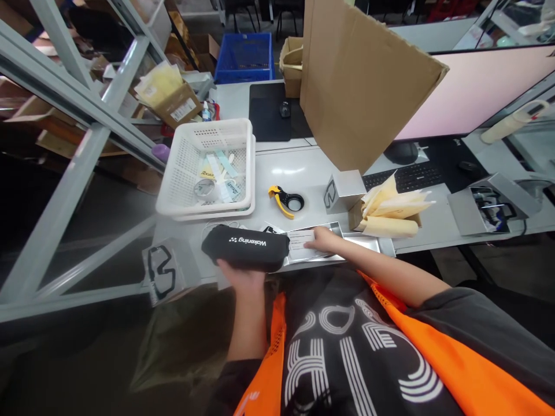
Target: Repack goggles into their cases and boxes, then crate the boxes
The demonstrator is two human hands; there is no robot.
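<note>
My left hand (245,278) grips a black zip-style case (247,247) marked "Wakening" from below, at the table's front edge. Its thumb and palm press against the near side; the other fingers are hidden under the case. Just right of it, my right hand (321,240) pinches a white printed card (300,244) over an open silver box (337,229). Part of that box lies under the card and my hand. Thin white cord shows behind the case. A yellow-and-black tool with a round ring (287,201) lies behind both hands.
White perforated baskets (176,173) holding packets and tape stand at left. A closed silver box (347,190), a carton of yellowish envelopes (390,211) and an open box with dark eyewear (485,208) are at right. Large cardboard (364,75) stands before the monitor (485,86).
</note>
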